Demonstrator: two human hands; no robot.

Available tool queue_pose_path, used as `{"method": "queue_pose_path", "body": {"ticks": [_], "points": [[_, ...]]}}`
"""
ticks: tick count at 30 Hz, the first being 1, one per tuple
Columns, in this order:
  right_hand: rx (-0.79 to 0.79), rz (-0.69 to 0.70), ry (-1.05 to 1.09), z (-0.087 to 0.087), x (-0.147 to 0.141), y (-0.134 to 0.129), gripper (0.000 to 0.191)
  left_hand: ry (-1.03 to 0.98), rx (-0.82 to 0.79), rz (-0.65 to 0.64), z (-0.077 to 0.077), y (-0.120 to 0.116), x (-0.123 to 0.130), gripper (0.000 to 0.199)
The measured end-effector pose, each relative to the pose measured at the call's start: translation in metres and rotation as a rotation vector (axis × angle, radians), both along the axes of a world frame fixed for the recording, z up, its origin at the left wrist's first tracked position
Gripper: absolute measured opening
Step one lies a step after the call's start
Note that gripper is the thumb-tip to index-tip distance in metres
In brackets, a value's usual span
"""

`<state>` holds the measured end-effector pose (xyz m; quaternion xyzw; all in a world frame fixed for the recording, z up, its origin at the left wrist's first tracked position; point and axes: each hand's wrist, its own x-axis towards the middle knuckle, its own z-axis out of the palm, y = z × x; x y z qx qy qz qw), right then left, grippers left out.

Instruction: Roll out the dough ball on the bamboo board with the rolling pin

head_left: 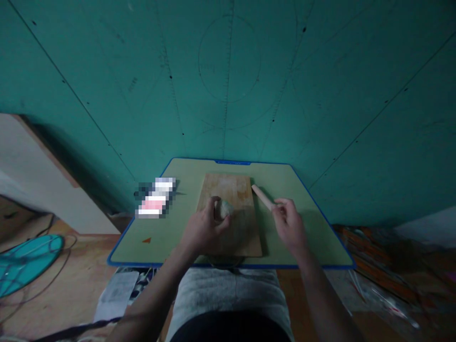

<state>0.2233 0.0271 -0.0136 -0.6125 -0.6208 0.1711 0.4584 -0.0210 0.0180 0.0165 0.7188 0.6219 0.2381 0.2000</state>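
Observation:
My left hand (pixel 207 221) is over a wooden cutting board (pixel 242 237), with thumb and fingers curled around a pale, rounded lump of dough (pixel 224 209). To the right of the board, my right hand (pixel 288 222) grips the near end of a slim, light-coloured rolling pin (pixel 262 197). The pin slants away from me, its far end beside the board's right edge. My right palm hides its near end.
The board lies on a small pale-green table (pixel 313 242) with a blue rim. A blurred-out, bright rectangular object (pixel 156 199) and a small orange triangle (pixel 147 240) are on its left. Behind stands a green wall (pixel 228 71). A turquoise round object (pixel 28 263) is on the floor at left.

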Motion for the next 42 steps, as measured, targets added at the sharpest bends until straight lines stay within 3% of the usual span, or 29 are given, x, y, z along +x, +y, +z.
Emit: {"method": "queue_pose_path", "body": {"ticks": [3, 7, 13, 19, 24, 27, 30, 35, 38, 42], "points": [[-0.069, -0.076, -0.32, -0.005, 0.022, 0.004, 0.03, 0.178, 0.013, -0.047, -0.001, 0.008, 0.005, 0.041], [-0.211, -0.173, -0.678, -0.009, 0.03, 0.001, 0.033, 0.283, 0.117, -0.078, -0.01, 0.011, 0.011, 0.039], [-0.35, -0.121, -0.807, -0.001, 0.029, 0.0, 0.013, 0.258, 0.199, -0.116, -0.019, 0.013, 0.006, 0.049], [-0.356, -0.05, -0.634, 0.015, 0.023, 0.006, 0.016, 0.125, 0.158, -0.111, -0.017, 0.009, 0.001, 0.052], [-0.263, 0.176, -0.376, 0.018, 0.002, 0.009, 0.019, -0.034, 0.119, -0.054, -0.023, 0.008, 0.003, 0.047], [-0.256, 0.302, -0.154, 0.021, -0.011, 0.011, 0.021, -0.188, 0.1, -0.071, -0.027, 0.008, -0.001, 0.043], [-0.232, 0.422, 0.205, 0.033, -0.023, 0.015, 0.025, -0.299, 0.074, -0.14, -0.027, 0.007, -0.005, 0.043], [-0.149, 0.488, 0.667, 0.069, -0.05, 0.03, 0.032, -0.141, 0.106, -0.151, -0.021, 0.008, 0.009, 0.042], [-0.092, 0.479, 0.758, 0.087, -0.065, 0.038, 0.033, 0.037, 0.148, -0.048, -0.02, 0.01, 0.022, 0.045], [-0.023, 0.507, 0.845, 0.104, -0.076, 0.042, 0.033, -0.005, 0.172, -0.038, -0.027, 0.013, 0.022, 0.041]]}}
